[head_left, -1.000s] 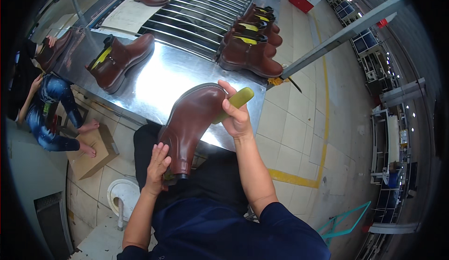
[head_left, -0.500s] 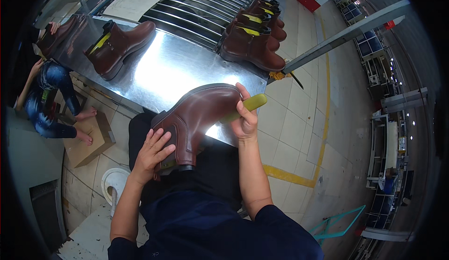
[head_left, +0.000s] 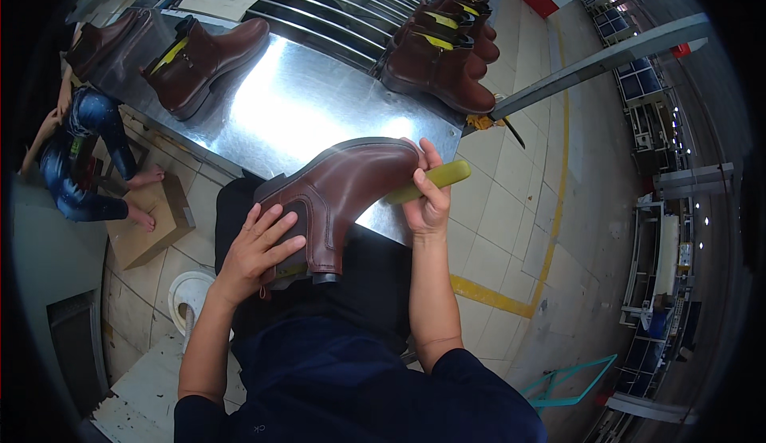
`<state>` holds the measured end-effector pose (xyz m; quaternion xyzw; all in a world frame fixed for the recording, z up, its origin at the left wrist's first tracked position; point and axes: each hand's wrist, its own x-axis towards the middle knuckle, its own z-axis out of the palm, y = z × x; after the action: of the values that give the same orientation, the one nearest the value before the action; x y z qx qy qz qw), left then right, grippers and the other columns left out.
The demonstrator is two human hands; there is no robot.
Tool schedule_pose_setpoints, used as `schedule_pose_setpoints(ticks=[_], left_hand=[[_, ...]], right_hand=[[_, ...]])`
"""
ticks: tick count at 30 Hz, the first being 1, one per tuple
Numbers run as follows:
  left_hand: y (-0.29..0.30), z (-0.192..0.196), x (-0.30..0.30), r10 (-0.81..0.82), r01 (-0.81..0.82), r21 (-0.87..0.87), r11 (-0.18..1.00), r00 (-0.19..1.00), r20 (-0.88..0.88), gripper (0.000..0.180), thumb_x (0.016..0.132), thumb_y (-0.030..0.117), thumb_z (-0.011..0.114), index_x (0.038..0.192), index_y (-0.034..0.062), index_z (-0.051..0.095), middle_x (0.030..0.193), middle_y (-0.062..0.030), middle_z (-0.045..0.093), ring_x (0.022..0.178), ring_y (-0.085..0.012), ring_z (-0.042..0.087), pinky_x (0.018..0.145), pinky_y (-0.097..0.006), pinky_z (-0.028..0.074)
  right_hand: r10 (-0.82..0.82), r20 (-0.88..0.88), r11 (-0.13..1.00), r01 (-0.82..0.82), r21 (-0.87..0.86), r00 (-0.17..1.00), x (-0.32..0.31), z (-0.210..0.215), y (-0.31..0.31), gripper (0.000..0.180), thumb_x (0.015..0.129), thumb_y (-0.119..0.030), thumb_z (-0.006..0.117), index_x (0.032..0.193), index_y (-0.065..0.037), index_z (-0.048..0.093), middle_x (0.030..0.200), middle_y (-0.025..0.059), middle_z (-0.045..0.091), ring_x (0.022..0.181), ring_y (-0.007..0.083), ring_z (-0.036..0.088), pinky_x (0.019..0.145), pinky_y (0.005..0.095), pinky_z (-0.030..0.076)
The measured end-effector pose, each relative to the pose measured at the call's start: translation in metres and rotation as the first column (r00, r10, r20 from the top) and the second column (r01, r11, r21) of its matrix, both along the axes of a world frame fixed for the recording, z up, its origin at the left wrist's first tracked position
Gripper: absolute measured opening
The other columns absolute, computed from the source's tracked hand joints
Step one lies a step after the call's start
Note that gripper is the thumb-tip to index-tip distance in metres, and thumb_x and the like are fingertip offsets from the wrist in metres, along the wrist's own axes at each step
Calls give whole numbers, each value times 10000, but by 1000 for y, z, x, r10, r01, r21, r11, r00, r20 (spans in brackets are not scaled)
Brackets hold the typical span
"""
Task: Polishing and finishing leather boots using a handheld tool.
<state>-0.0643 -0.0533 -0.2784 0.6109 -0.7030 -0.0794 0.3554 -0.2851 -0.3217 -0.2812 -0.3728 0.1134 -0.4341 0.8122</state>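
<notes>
Over the person's lap, in the head view, a brown ankle boot (head_left: 343, 196) lies on its side, toe toward the shiny metal table (head_left: 303, 108). Spread flat, the left hand (head_left: 259, 248) presses on the boot's shaft by the heel. Closed around a yellow-green tool handle (head_left: 431, 181), the right hand (head_left: 427, 200) touches the toe. More brown boots (head_left: 443, 52) stand on the table.

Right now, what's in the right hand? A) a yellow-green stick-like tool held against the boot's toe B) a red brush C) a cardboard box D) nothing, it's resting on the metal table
A: the right hand grips a yellow-green stick-like tool at the toe of the brown boot, while the left hand steadies the boot's heel end on the lap.
</notes>
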Motion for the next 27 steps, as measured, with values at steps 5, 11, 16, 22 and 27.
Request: schedule_pose_setpoints(ticks=[5, 11, 16, 22, 27], left_hand=[[-5, 11, -4, -58, 53, 65, 996, 996, 72, 893, 555, -42, 784, 1375, 276, 633, 1540, -37, 511, 1465, -303, 426, 1243, -560, 249], [-13, 16, -7, -75, 68, 102, 992, 995, 61, 838, 625, 33, 800, 1399, 302, 622, 1537, -6, 514, 1460, -255, 432, 1248, -555, 232], [-15, 16, 0, -83, 86, 95, 992, 996, -33, 814, 654, 21, 795, 1407, 271, 616, 1545, -11, 510, 1476, -258, 415, 1252, -548, 226], [-35, 17, 11, -67, 62, -57, 996, 993, -94, 749, 679, 41, 811, 1392, 156, 613, 1483, -45, 572, 1445, -291, 460, 1218, -558, 295], [-47, 22, -3, 148, -232, -101, 968, 843, -517, 593, 776, 203, 882, 1294, 29, 649, 1206, -141, 722, 1063, -247, 719, 926, -353, 562]], right_hand=[[-69, -112, 998, 66, -24, 991, -13, -5, -5, 556, 920, 0, 640, 1455, -30, 494, 1429, 221, 567, 1322, 315, 548, 1163, 448, 399], [-122, -107, 992, 124, 11, 987, -21, -11, -9, 541, 922, 22, 634, 1441, -29, 489, 1362, 218, 615, 1328, 363, 542, 1161, 495, 400], [-166, -150, 984, 154, -90, 975, -17, -11, -10, 539, 929, 17, 632, 1446, -26, 486, 1367, 221, 615, 1328, 354, 545, 1168, 492, 390], [-227, -234, 974, 219, -61, 945, -7, -19, -15, 583, 927, 17, 658, 1467, -13, 440, 1365, 233, 609, 1259, 302, 589, 1113, 458, 461], [-95, -268, 995, 81, -64, 959, 54, -28, -67, 444, 982, -57, 629, 1406, -6, 509, 1343, 179, 635, 1254, 266, 593, 1073, 402, 484]])
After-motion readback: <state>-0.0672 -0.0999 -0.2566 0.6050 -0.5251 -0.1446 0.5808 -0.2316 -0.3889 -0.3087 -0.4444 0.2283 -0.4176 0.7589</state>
